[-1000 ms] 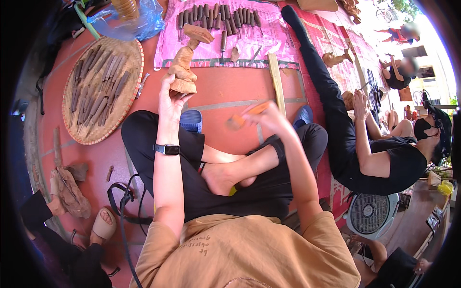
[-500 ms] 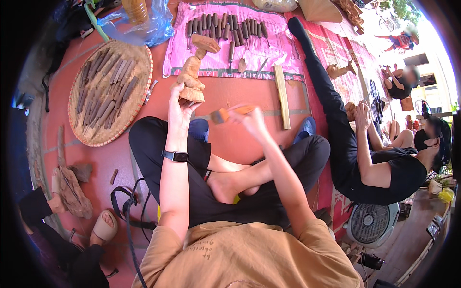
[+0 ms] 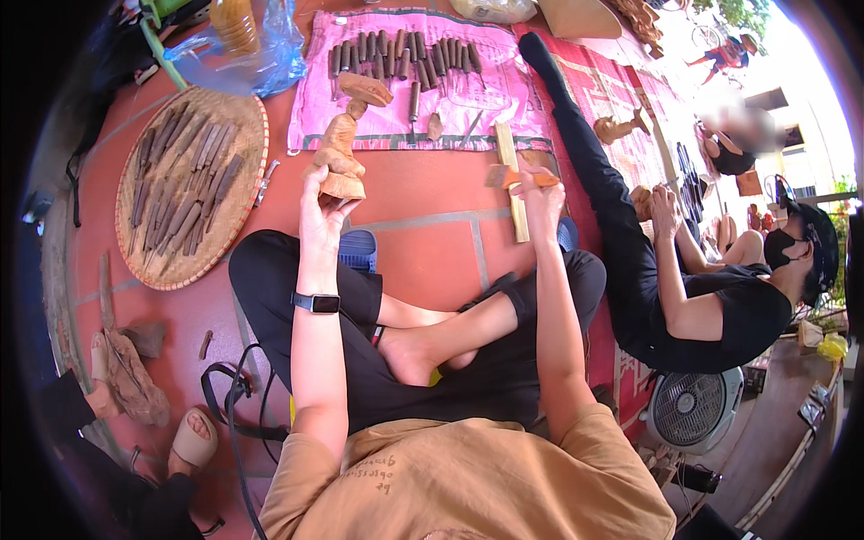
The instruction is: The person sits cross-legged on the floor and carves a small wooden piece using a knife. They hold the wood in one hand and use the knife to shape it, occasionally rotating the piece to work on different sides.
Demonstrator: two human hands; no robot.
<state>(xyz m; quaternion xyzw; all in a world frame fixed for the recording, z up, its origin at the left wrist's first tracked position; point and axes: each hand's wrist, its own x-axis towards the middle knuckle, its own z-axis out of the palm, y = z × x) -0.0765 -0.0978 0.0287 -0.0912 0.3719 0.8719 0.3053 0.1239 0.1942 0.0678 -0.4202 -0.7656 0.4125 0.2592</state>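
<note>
My left hand (image 3: 317, 213) grips the base of a carved wooden figure (image 3: 340, 151) and holds it upright in the air. The figure has a rounded body and a wide flat piece at its top. Off to the right, my right hand (image 3: 543, 200) is closed round the handle of an orange paintbrush (image 3: 511, 177). The brush head points left, toward the carving but well apart from it. A pale wooden bar (image 3: 517, 219) lies on the floor behind the brush.
Carving tools lie on a pink cloth (image 3: 310, 108) ahead and on a round woven tray (image 3: 258, 171) at the left. A co-worker (image 3: 711, 306) sits at the right, holding a wooden piece. A fan (image 3: 691, 409) stands behind them. Wood chunks (image 3: 135, 382) and another person's foot (image 3: 193, 436) are at lower left.
My right hand has moved right and slightly up with the paintbrush, away from the carving. The carving stays in my left hand; the whole view has shifted slightly.
</note>
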